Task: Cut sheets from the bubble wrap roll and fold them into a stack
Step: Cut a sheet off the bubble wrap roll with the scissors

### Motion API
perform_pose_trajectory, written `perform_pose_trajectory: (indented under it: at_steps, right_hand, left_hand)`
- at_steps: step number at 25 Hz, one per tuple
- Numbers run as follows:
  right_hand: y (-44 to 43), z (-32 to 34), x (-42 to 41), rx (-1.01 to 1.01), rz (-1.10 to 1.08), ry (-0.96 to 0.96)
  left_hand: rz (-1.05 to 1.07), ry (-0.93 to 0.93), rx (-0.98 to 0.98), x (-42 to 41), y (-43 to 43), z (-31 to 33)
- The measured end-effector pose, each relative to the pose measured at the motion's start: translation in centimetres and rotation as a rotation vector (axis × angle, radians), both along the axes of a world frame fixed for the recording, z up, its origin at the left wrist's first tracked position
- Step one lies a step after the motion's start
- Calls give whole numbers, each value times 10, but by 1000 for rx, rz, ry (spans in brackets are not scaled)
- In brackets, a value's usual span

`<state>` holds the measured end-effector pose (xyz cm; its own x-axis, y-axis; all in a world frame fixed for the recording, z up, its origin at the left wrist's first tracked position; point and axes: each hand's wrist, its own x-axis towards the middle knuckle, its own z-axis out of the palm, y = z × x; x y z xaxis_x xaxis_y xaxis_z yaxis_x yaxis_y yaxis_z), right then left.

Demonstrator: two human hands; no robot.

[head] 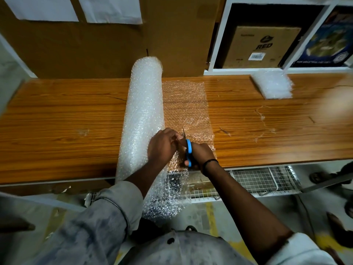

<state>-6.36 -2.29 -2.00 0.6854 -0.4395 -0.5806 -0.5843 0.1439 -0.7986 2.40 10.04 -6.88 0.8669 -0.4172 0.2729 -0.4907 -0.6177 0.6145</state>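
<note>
A thick bubble wrap roll [143, 115] lies across the wooden table [63, 119], front to back. An unrolled sheet [188, 106] spreads flat to its right and hangs over the near edge. My right hand [200, 153] grips blue-handled scissors [188, 152], their blades pointing away into the sheet close to the roll. My left hand [162, 146] pinches the wrap beside the blades, next to the roll. A stack of folded sheets [273, 85] sits at the far right of the table.
Large cardboard boxes [107, 44] stand against the back of the table. White shelving [267, 35] with boxes is at the back right. A wire basket [257, 180] hangs under the table's near edge. Thin plastic scraps [262, 119] lie right of the sheet.
</note>
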Motion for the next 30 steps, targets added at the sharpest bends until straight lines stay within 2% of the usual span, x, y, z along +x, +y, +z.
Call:
perform_pose_trajectory:
  at_steps: [7,12,15,20,24,30]
  right_hand:
    - [3,-3,9,-41,-1,-7]
    - [-2,0,18,20,-71,-48]
    - [-5,2,26,-57,-62,-24]
    - [-7,5,29,-87,-31,0]
    - [-9,8,42,-36,-55,-24]
    - [-15,4,51,-134,-10,42]
  left_hand:
    - [-19,12,-35,1,1,-3]
    - [-44,-65,-5,1,1,-1]
    - [-36,-56,-2,2,1,-2]
    - [-56,-37,-6,2,3,-3]
    - [-46,-41,-8,2,2,-2]
    - [-55,-37,31,2,2,-4]
